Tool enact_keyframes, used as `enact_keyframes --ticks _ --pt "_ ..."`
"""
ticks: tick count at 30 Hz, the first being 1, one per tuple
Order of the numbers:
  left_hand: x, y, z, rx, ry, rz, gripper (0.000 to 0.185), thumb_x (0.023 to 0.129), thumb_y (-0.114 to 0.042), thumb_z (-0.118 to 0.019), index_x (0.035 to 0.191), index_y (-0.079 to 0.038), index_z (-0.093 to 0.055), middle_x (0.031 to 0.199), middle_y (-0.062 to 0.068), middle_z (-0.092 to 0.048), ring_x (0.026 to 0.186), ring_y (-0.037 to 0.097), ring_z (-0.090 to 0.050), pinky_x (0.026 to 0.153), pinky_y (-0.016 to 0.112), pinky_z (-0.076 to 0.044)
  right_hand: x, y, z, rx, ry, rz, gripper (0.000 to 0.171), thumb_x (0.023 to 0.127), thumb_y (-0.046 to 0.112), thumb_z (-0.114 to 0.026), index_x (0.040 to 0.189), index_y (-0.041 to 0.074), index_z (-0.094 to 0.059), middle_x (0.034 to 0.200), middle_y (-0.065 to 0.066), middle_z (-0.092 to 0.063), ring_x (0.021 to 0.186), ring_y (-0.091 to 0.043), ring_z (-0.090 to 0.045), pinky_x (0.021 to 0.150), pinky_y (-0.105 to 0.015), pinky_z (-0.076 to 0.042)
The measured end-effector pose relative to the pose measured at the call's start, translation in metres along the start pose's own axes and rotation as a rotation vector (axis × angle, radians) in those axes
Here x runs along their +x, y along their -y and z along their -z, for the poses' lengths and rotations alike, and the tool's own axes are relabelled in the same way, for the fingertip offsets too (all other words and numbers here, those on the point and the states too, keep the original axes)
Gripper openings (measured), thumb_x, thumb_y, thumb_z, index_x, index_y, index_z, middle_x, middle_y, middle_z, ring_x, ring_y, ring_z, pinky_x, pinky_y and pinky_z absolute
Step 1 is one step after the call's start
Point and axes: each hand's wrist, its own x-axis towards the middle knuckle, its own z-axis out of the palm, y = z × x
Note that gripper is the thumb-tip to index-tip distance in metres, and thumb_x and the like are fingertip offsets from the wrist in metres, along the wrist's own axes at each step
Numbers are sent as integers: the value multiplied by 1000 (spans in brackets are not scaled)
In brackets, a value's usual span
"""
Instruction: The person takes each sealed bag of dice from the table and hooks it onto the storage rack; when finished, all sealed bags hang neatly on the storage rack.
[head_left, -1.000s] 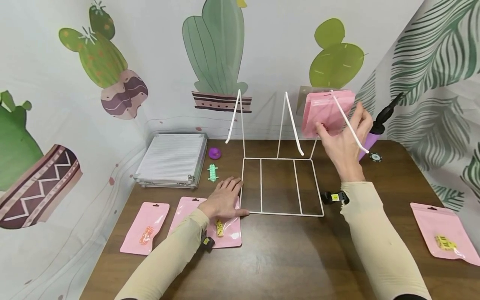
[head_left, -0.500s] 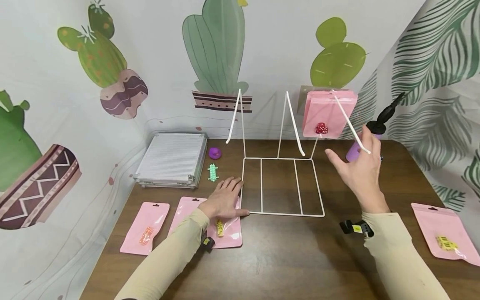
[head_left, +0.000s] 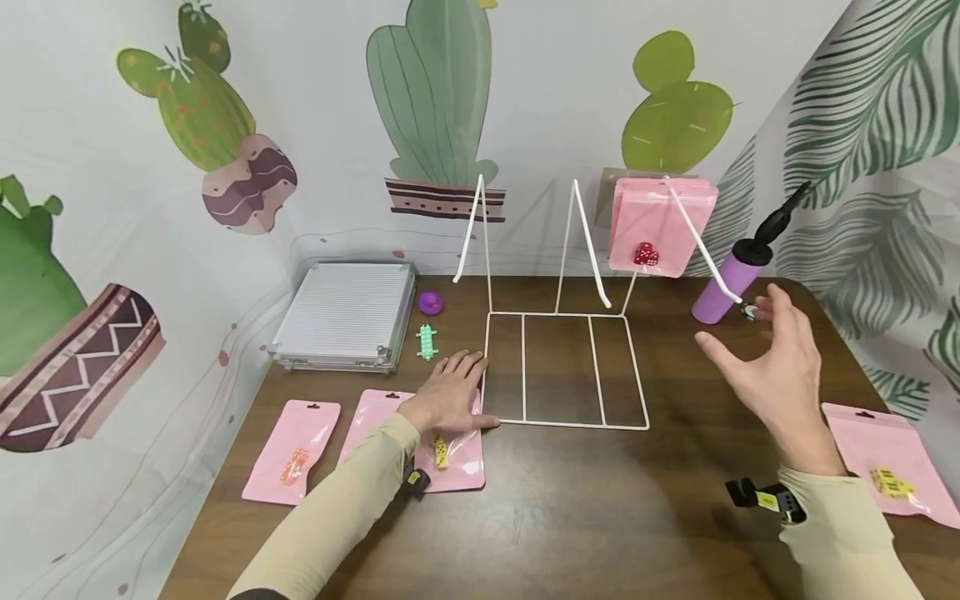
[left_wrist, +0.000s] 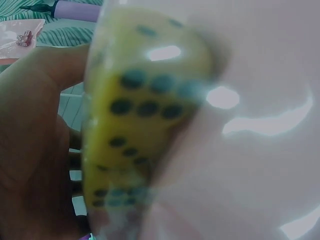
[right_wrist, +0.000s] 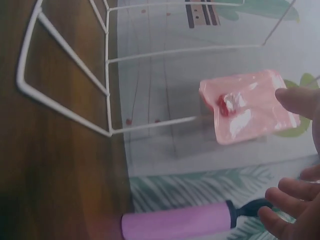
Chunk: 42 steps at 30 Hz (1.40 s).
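Hanging pink pouch (head_left: 660, 225) well above right hand (head_left: 780, 379).

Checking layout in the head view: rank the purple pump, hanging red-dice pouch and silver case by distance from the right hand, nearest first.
From the right hand:
1. Purple pump, just beyond the fingertips, right rear.
2. Red-dice pouch, hanging on the rack's right hook.
3. Silver case, far left.

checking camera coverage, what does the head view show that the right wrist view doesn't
Only the head view shows the left hand resting on a pink pouch with yellow dice, the ribbed clear case and the pouch at the table's right edge. Only the right wrist view shows the right hand's fingers close up, loosely curled and empty. Both show the white wire rack, the hanging pink pouch with red dice and the purple pump.
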Motion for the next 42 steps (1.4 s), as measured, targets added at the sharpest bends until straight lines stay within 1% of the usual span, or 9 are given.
enact_keyframes --ticks 9,16,19,22,25,26,29,36,42 --pt "1 0 0 11 4 1 107 78 -77 -55 154 -8 -25 160 12 -24 147 34 -20 118 54 -20 -10 -22 13 -56 61 -87 94 70 25 -86 149 13 -37 130 -17 -57 112 -33 -52 83 -8 -24" --pt "1 1 -1 8 8 14 108 77 -77 -56 154 -8 -24 160 11 -23 148 33 -19 119 53 -19 -15 -38 23 -93 124 -135 91 76 31 -82 151 12 -34 134 -20 -54 115 -37 -49 82 -8 -23" --pt "0 1 -2 10 8 15 108 77 -77 -56 154 -8 -24 161 10 -22 148 33 -18 119 53 -19 -18 -46 27 -111 141 -156 90 78 33 -80 151 10 -33 134 -21 -54 113 -38 -50 82 -16 -27" --pt "0 2 -2 7 2 11 108 77 -77 -56 154 -8 -24 160 11 -23 148 33 -19 119 53 -19 -20 -55 31 -118 163 -181 90 79 34 -78 152 8 -31 136 -25 -52 117 -42 -48 91 -35 -34" --pt "0 1 -2 6 1 9 108 77 -77 -56 154 -8 -25 160 11 -23 148 33 -19 119 53 -19 -21 -64 36 -124 181 -209 90 81 35 -75 152 6 -29 137 -28 -50 123 -47 -44 97 -57 -30" --pt "0 1 -2 6 1 8 108 77 -77 -56 154 -8 -25 160 11 -23 148 33 -19 119 53 -19 -21 -68 38 -128 191 -216 89 82 36 -74 152 5 -28 137 -30 -49 123 -49 -42 98 -60 -28" --pt "0 0 -2 12 9 10 108 77 -77 -56 154 -8 -24 160 11 -23 148 33 -18 119 52 -19 -23 -76 44 -149 223 -237 88 85 38 -70 153 3 -25 138 -32 -47 124 -53 -40 100 -65 -27" --pt "0 0 -1 11 7 13 107 78 -77 -56 154 -8 -25 160 11 -23 148 33 -19 119 52 -20 -27 -96 58 -227 314 -263 88 89 41 -65 151 -4 -21 137 -39 -38 122 -60 -33 94 -70 -27" --pt "0 0 0 21 8 12 108 77 -77 -56 154 -8 -25 160 10 -23 147 33 -20 119 52 -20 -33 -118 70 -292 410 -294 94 92 44 -59 154 -3 -6 142 -45 -27 128 -64 -24 103 -72 -21"
